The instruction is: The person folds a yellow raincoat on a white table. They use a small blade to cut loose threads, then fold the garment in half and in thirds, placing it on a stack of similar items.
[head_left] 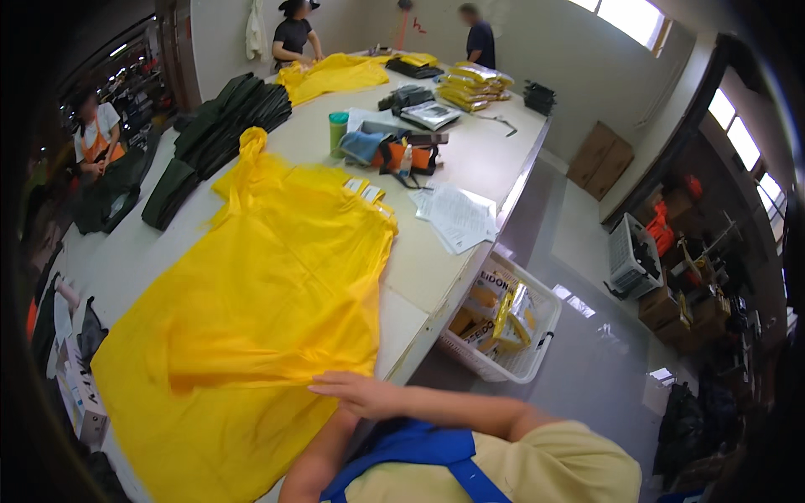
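Note:
A large, shiny yellow garment, which looks like rainwear, lies spread over the near part of the table, with its lower edge blurred. My right hand rests at its near right edge, fingers stretched out flat and touching the fabric. Only the forearm of my left arm shows, rising from the lower edge; the left hand is hidden behind the right hand and the cloth. White labels show on small folded yellow pieces at the garment's far right corner.
Folded dark garments are piled at the far left. Papers, a green cup and pouches sit mid-table. A white basket of packaged goods stands below the table's right edge. Several other people work farther off, one handling yellow cloth.

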Motion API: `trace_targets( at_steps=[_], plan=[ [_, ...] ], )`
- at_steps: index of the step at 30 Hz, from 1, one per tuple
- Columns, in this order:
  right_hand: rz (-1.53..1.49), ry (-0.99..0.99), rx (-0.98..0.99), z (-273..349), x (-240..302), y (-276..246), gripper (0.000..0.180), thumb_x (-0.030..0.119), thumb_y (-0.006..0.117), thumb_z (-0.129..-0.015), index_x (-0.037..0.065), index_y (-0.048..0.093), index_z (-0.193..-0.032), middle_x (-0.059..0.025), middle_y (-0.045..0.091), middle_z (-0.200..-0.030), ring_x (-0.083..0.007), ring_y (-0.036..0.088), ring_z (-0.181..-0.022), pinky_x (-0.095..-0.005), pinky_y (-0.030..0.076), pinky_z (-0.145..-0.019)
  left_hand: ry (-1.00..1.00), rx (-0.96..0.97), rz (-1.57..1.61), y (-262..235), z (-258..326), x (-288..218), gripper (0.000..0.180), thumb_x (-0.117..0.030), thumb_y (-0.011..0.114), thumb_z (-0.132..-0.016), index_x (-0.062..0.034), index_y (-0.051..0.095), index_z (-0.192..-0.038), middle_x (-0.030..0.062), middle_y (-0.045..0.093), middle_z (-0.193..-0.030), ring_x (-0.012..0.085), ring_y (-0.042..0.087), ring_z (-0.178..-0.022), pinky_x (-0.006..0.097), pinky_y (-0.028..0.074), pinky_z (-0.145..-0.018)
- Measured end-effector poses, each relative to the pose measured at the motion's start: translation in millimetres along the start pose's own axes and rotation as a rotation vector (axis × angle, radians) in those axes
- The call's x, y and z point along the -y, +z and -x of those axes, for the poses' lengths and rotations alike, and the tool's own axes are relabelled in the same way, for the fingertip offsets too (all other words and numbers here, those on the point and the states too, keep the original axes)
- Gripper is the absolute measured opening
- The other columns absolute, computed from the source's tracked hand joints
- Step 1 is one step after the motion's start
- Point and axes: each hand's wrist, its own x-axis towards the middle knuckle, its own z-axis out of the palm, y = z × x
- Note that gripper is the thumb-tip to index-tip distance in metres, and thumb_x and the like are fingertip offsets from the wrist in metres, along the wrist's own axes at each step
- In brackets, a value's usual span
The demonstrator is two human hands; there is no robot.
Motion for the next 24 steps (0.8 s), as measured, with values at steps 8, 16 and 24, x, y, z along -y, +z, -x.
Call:
trace_targets(
  at_steps=[8,16,24],
  plan=[
    [0.616,0.450,-0.338,13.0,-209.3,-169.9,0.059,-0.007,0.040,-0.076,0.012,0.047,-0.131,-0.0171,0.049,-0.132,-0.0332,0.044,-0.124,-0.0404,0.035,-0.104,-0.559,-0.712,1.090,-11.5,49.6,-52.3,0.013,-0.019,0.065,-0.086,-0.0081,0.061,-0.092,-0.0014,0.059,-0.080,0.0115,0.052,-0.068,0.026,0.039,-0.060],
    [0.724,0.117,0.229,-60.2,-298.7,-236.3,0.023,0.016,0.061,-0.083,0.008,0.064,-0.105,-0.0098,0.062,-0.110,-0.0285,0.056,-0.106,-0.0383,0.043,-0.090,-0.615,-0.938,1.208,7.8,52.0,-66.6,0.026,-0.006,0.061,-0.086,0.0002,0.057,-0.111,0.0067,0.061,-0.108,0.0182,0.058,-0.098,0.031,0.045,-0.085],
    [0.890,0.333,0.350,-98.8,-309.0,-213.3,0.032,0.040,0.057,-0.086,0.010,0.067,-0.088,-0.0090,0.067,-0.091,-0.0278,0.060,-0.094,-0.0399,0.042,-0.084,-0.755,-0.792,1.464,-3.0,92.1,-79.8,0.030,-0.003,0.057,-0.088,-0.0008,0.051,-0.117,0.0096,0.060,-0.114,0.0192,0.057,-0.103,0.035,0.046,-0.092]
  ],
)
